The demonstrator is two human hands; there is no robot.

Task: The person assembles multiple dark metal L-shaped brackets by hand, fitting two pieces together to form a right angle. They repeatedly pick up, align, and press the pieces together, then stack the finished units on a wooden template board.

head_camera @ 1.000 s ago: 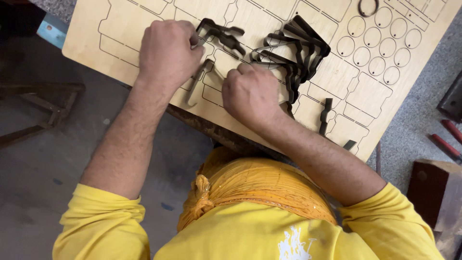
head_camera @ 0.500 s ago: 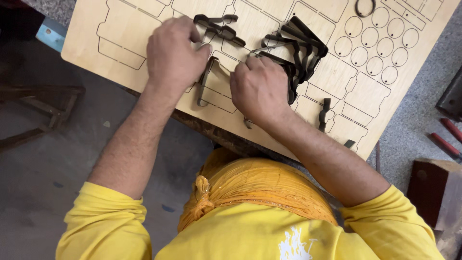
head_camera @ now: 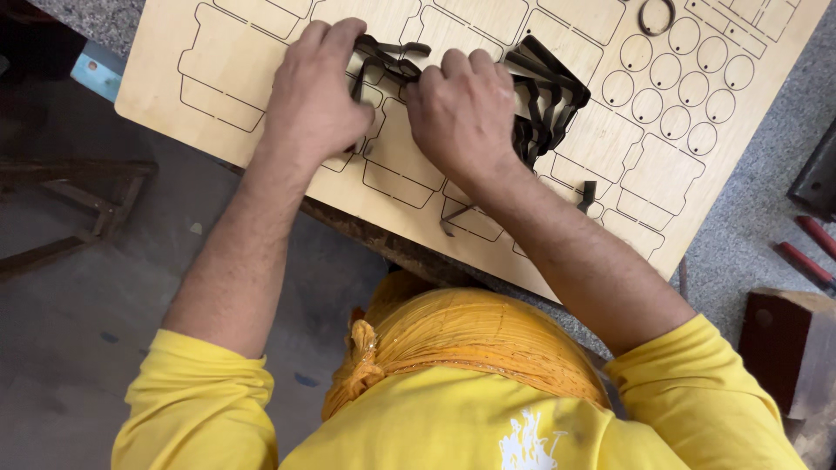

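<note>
A pale plywood board (head_camera: 235, 61) with cut outlines of tabbed shapes and circles lies on a grey table. My left hand (head_camera: 313, 104) rests on it, fingers curled over a dark bent metal strip (head_camera: 383, 54). My right hand (head_camera: 466, 113) lies close beside it, fingertips pressed on the same strip. The part of the strip under the two hands is hidden. A pile of similar bent dark strips (head_camera: 549, 87) lies just right of my right hand.
A dark metal ring (head_camera: 655, 16) sits near the board's far edge. Short strip pieces (head_camera: 588, 193) stand in slots near my right forearm. Red-handled tools (head_camera: 805, 252) and a brown block (head_camera: 784, 348) lie at the right. A wooden frame (head_camera: 78, 200) stands on the floor at the left.
Both hands have moved farther across the board and closer together. The strip that stood upright under my left hand now lies between the fingertips of both hands.
</note>
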